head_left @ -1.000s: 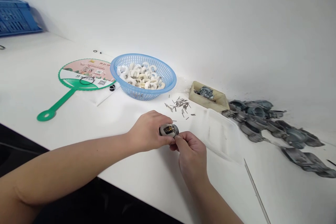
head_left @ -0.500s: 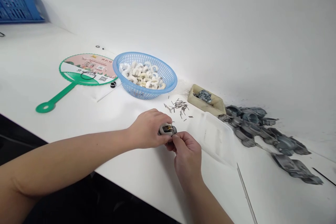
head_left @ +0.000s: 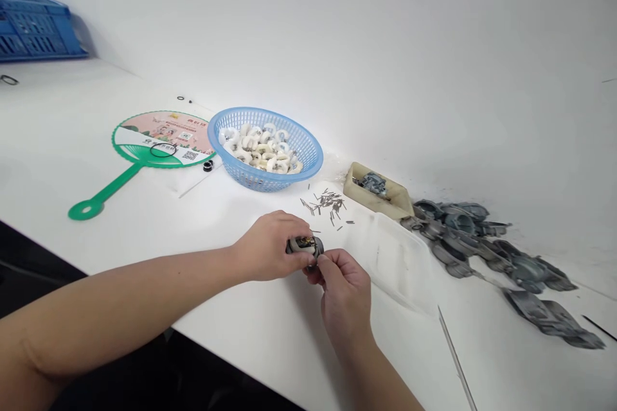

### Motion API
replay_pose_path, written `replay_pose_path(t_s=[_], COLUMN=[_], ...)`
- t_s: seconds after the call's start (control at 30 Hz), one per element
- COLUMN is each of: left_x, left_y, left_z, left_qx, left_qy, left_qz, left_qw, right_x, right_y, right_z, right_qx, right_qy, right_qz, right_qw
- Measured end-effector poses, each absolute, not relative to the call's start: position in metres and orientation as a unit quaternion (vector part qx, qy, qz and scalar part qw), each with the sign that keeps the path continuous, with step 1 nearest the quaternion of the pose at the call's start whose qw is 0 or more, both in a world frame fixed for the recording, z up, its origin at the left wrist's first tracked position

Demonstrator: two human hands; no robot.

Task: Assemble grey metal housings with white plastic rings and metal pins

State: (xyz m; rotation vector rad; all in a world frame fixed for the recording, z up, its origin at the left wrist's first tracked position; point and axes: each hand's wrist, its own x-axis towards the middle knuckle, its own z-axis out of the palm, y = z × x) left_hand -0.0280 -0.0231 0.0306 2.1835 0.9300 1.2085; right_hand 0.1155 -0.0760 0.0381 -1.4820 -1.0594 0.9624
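My left hand [head_left: 272, 247] is wrapped around a small grey metal housing [head_left: 318, 246], which has a pale piece and brass-coloured parts showing in its opening. At the housing's near right edge, my right hand [head_left: 344, 289] has thumb and forefinger pinched together, touching it. Whatever lies between those fingertips is hidden. Just beyond the hands, many thin dark metal pins [head_left: 329, 201] lie scattered on the white table [head_left: 216, 314].
Behind stands a blue basket [head_left: 263, 183] of white rings. A green-handled fan [head_left: 108, 192] lies left. To the right are a cream box [head_left: 380, 201] with metal parts, a translucent tray [head_left: 400, 263], grey metal castings [head_left: 523, 270] and a thin rod [head_left: 456, 356]. A blue crate [head_left: 41, 26] sits far left.
The housing has tilted slightly in my left hand, so its opening shows differently. My right hand stays pinched at its edge. The whole view has shifted a little.
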Motion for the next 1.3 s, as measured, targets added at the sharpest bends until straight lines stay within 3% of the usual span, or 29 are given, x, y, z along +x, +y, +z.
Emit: replay_pose_path(t_s=[0.97,1.3], left_x=[-0.018,-0.020], left_y=[-0.037,-0.036], left_z=[0.029,0.030], left_qx=[0.688,0.698], left_qy=[0.414,0.413], left_qz=[0.485,0.485], left_qw=[0.346,0.327], right_x=[0.116,0.114], right_y=[-0.074,-0.077], right_z=[0.034,0.048], right_qx=[-0.612,-0.669], right_qy=[-0.436,-0.419], right_qz=[0.401,0.354], right_qw=[0.523,0.502])
